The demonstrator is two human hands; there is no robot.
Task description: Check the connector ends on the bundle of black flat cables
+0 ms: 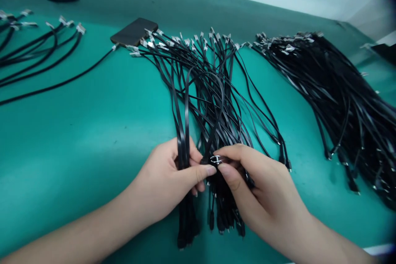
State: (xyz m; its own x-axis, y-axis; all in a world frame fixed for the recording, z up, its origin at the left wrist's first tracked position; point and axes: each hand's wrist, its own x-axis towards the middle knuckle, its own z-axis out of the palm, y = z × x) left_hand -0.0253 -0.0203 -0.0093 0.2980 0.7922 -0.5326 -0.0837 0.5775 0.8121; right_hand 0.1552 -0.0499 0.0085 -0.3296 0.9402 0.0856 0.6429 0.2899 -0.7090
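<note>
Flat black cables [186, 123] — metal tips [148, 44].

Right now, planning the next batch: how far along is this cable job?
The black cable pile at right looks done, ends gathered. In hand: the left hand holds strands of the middle bunch, the right hand pinches a silver cable end. Remaining, probably: that bunch's fanned ends.
</note>
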